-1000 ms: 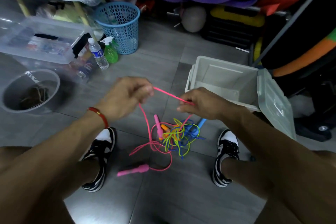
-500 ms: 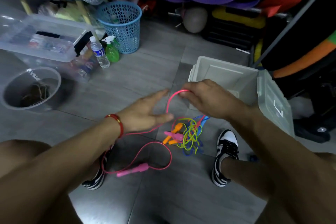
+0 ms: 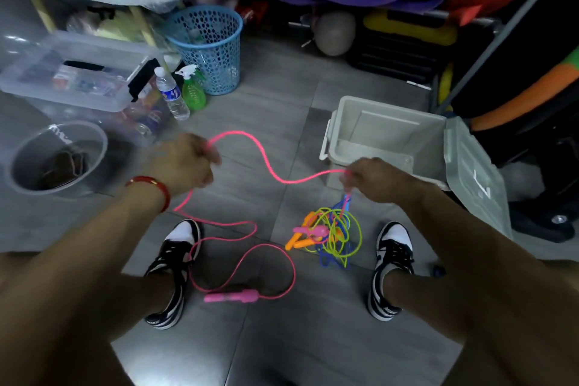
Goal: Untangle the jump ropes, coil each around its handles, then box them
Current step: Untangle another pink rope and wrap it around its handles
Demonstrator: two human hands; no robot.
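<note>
A: Where does the pink rope (image 3: 266, 163) run?

B: From the left hand (image 3: 185, 163), which pinches it, sagging rightward to the right hand (image 3: 372, 180), which grips it just above the tangle (image 3: 329, 235).

A: And its loose handle (image 3: 232, 296)?

B: On the floor between the shoes (nearer the left one). The right hand is closer to the tangle and the open box (image 3: 341, 122).
</note>
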